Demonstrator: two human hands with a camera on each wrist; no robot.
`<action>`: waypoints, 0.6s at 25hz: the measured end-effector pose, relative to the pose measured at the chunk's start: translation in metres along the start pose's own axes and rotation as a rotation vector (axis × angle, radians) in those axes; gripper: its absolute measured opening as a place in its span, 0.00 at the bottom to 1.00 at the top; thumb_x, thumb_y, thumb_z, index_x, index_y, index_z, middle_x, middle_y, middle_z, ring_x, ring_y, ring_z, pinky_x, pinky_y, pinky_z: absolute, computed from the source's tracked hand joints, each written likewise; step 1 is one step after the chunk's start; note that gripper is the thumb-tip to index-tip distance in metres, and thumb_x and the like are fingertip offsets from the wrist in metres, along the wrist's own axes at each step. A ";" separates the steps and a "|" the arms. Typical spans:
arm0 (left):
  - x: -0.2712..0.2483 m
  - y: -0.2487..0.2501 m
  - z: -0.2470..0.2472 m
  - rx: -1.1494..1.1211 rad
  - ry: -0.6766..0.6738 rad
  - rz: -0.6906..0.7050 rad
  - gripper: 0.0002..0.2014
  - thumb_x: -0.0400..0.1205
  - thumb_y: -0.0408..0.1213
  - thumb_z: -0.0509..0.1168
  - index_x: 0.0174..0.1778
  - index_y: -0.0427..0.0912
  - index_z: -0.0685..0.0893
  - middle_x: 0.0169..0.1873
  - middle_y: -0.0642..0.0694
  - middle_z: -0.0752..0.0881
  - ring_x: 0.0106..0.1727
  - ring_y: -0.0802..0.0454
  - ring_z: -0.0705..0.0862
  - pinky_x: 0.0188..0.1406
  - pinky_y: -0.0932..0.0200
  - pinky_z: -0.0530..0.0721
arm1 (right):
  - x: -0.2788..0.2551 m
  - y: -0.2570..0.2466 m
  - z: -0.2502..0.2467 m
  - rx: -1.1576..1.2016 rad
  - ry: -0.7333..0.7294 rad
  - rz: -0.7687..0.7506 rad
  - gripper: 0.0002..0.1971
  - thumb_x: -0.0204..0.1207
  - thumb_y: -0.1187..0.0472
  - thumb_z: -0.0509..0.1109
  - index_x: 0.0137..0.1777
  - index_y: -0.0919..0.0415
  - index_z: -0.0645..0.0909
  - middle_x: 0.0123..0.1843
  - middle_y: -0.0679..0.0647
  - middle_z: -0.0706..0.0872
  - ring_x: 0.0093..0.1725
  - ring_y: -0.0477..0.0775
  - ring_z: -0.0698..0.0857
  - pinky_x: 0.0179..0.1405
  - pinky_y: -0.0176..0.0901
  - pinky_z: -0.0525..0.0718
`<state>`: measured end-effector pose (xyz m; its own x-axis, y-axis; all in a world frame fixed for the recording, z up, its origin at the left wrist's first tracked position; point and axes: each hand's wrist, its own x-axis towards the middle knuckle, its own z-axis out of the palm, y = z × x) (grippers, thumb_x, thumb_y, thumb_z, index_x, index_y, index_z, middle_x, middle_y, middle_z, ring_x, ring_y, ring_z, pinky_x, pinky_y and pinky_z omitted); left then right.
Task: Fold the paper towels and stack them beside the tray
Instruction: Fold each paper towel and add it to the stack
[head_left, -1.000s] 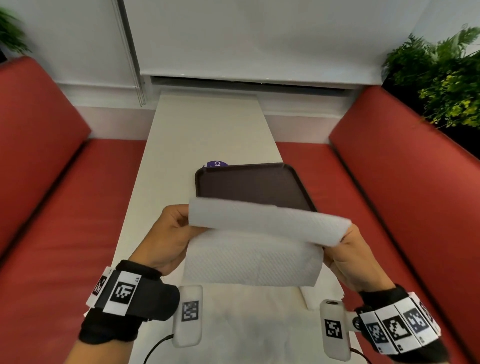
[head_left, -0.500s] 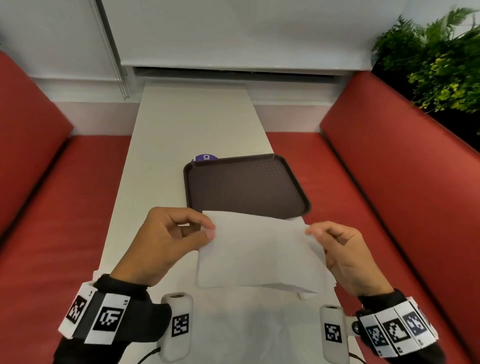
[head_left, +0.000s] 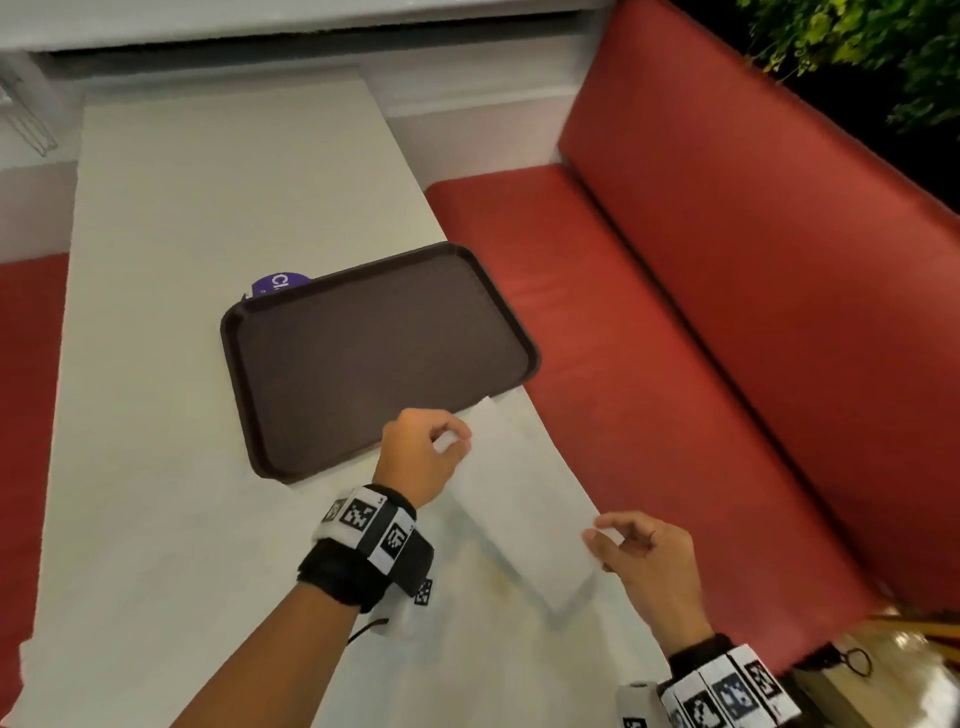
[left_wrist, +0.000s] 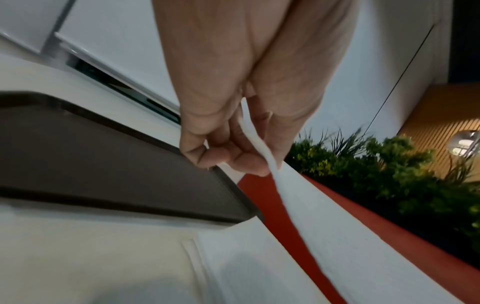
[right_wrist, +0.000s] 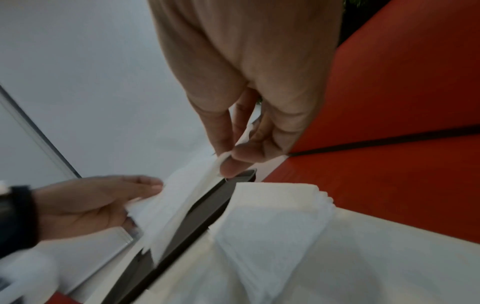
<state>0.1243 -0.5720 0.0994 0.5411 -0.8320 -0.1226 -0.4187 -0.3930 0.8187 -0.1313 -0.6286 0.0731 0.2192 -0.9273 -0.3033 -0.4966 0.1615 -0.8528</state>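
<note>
Placing step, by the look of it: one folded paper towel (head_left: 524, 499) carried above the table (head_left: 156, 467), stretched between both hands, on its way to the stack of towels (right_wrist: 280, 216) lying beside the tray (head_left: 374, 358).

Nearest, right hand (head_left: 641, 553): thumb and forefinger pinched on the near corner of the sheet, other fingers loosely curled. Confirmed in the right wrist view, fingertips (right_wrist: 233, 162) closed on a white edge, nothing else gripped.

A little farther, left hand (head_left: 423, 452): fingers curled, pinching the far end of the same towel just at the tray's near rim. In the left wrist view, sheet edge (left_wrist: 259, 148) nipped between thumb and fingers, running down and away toward the right hand. Hands apart, one at each end, sheet hanging taut-ish between them and not yet resting on the table as far as can be told.

Beyond, dark brown tray sitting empty on the table, folded stack touching or nearly touching its near right corner; exact contact unclear. Purple disc (head_left: 280, 283) peeking out behind the tray's far edge. Red bench (head_left: 727, 338) to the right, plants (head_left: 857, 52) beyond.

Next move likely to call for lowering the sheet flat, squaring its edges over the stack, then letting go with both pinches together. Light, limp paper: apt to slide or unfold if dropped from height.
</note>
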 end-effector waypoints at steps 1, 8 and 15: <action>0.016 0.002 0.011 0.024 -0.003 0.001 0.03 0.74 0.33 0.72 0.36 0.46 0.89 0.33 0.50 0.88 0.31 0.58 0.79 0.40 0.70 0.75 | 0.005 0.005 0.003 -0.028 0.016 0.012 0.08 0.65 0.67 0.82 0.36 0.53 0.88 0.22 0.56 0.80 0.21 0.47 0.78 0.33 0.50 0.86; 0.075 -0.026 0.071 0.241 -0.182 -0.165 0.13 0.81 0.31 0.63 0.58 0.46 0.86 0.61 0.45 0.83 0.68 0.46 0.74 0.67 0.57 0.72 | 0.040 0.027 0.027 -0.175 0.008 0.110 0.05 0.71 0.63 0.77 0.43 0.51 0.88 0.33 0.52 0.87 0.29 0.46 0.87 0.29 0.18 0.76; 0.046 -0.024 0.050 0.344 -0.126 -0.072 0.15 0.80 0.31 0.64 0.62 0.47 0.84 0.61 0.45 0.77 0.62 0.48 0.77 0.64 0.56 0.76 | 0.028 0.029 0.024 -0.509 -0.093 -0.067 0.13 0.78 0.52 0.70 0.61 0.51 0.85 0.38 0.45 0.91 0.29 0.42 0.83 0.45 0.12 0.68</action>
<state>0.1221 -0.6202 0.0460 0.4930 -0.8307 -0.2586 -0.6151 -0.5429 0.5718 -0.1190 -0.6421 0.0294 0.3270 -0.8923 -0.3112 -0.8192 -0.1034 -0.5642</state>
